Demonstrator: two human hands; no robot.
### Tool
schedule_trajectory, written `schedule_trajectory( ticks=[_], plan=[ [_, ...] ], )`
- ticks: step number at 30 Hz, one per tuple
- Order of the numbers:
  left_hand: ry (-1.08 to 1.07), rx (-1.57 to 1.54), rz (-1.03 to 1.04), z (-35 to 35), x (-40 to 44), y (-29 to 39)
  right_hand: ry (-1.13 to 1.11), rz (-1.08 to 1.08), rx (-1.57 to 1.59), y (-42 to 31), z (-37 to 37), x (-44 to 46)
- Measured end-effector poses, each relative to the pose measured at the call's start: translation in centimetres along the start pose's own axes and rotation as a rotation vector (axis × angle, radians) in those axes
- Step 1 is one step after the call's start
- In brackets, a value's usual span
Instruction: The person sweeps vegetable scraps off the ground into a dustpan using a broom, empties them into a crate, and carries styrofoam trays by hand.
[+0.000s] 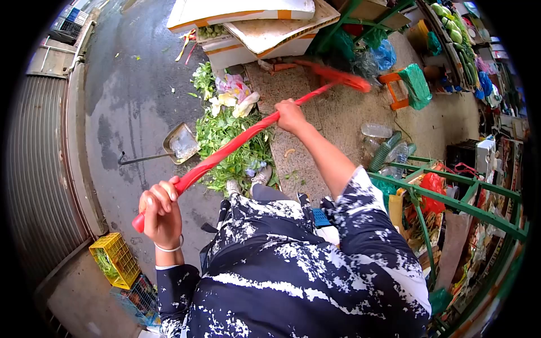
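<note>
Broom, red (228, 150): one, stick slanting across the front of the body. Head (354, 81) past the right hand, beyond the greens, over the paving near the boxes; bristles blurred, contact with the ground cannot be told.

Left hand (160, 207): fingers wrapped round the stick close to its butt end; pale band at the wrist.

Right hand (290, 116): fingers closed round the stick farther along, toward the head.

Greens (228, 130): one loose heap, along the paving's road-side edge and spilling onto the road (127, 101). Crumpled bag (232, 85), pink and white, at the heap's far end. Shoes (261, 175) at its near end.

Dustpan (181, 144): on the road, just beside the heap, dark handle pointing away from it; held by neither hand.

Paving (293, 160): bears a few scraps, bottles (376, 130) toward its right side, an orange stool (400, 103) with a green bag (416, 87), and white boxes (234, 54) near its far edge.

Step, as judged: a two-handed broom stroke, head well out from the body. A further stroke toward the heap would call for both grips kept firm, bristles low and flat, and the head steered clear of boxes and stool.
</note>
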State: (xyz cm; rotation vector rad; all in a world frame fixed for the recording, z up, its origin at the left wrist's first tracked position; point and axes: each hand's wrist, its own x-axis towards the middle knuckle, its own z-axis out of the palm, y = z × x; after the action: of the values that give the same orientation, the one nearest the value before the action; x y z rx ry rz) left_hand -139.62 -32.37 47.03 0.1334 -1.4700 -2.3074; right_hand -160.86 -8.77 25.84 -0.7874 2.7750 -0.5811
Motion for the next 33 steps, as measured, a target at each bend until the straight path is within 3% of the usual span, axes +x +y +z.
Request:
schedule_trajectory(
  ticks=[3, 5, 7, 9, 11, 13, 16, 18, 21, 23, 25, 28, 29, 31, 33],
  plan=[
    [-0.119, 0.016, 0.047, -0.4, 0.9, 2.0, 0.055, 0.066, 0.002, -1.4, -3.0, -1.4],
    [-0.064, 0.005, 0.07, -0.3, 1.8, 5.6, 0.134, 0.009, 0.088, -4.7, -4.4, -0.8],
    [0.062, 0.006, 0.137, 1.2, 2.1, 9.5, 0.06, -0.001, 0.1, -8.5, -5.6, 0.1],
    [-0.077, -0.015, 0.171, 1.8, 2.0, 12.5, 0.013, -0.026, 0.175, -11.9, -6.0, 0.9],
    [-0.018, 0.017, 0.188, 1.9, 1.2, 13.8, -0.082, -0.081, 0.199, -14.1, -5.2, 1.8],
    [0.057, 0.036, 0.19, 1.4, 1.2, 12.5, -0.057, -0.114, 0.239, -13.9, -3.1, 2.8],
    [0.062, 0.127, 0.167, 0.0, 2.1, 6.8, -0.227, 0.022, 0.193, -9.5, -0.4, 3.5],
    [-0.026, 0.095, 0.14, -1.0, 2.3, 4.0, 0.009, -0.081, 0.144, -5.9, 1.7, 2.6],
    [-0.036, 0.112, 0.105, -1.6, 2.4, 3.8, 0.125, -0.094, 0.172, -5.2, 1.6, 1.9],
    [-0.167, 0.101, 0.136, -2.8, 2.3, 6.0, 0.131, -0.093, 0.174, -7.6, 0.7, 1.1],
    [0.0, 0.058, 0.159, -3.2, 2.1, 8.4, 0.148, -0.094, 0.178, -9.8, -0.6, 1.4],
    [-0.056, 0.053, 0.206, -4.2, 2.5, 9.5, 0.102, -0.078, 0.132, -11.9, -2.6, 2.4],
    [-0.044, 0.035, 0.21, -4.0, 2.6, 8.2, 0.099, -0.084, 0.134, -10.9, -1.7, 3.6],
    [0.186, 0.066, 0.152, -3.4, 2.2, 3.7, 0.018, -0.096, 0.108, -7.7, 2.0, 6.5],
    [0.232, 0.004, 0.116, -2.8, 0.5, 1.8, -0.102, -0.069, 0.04, -7.2, 3.5, 7.8]
  ],
)
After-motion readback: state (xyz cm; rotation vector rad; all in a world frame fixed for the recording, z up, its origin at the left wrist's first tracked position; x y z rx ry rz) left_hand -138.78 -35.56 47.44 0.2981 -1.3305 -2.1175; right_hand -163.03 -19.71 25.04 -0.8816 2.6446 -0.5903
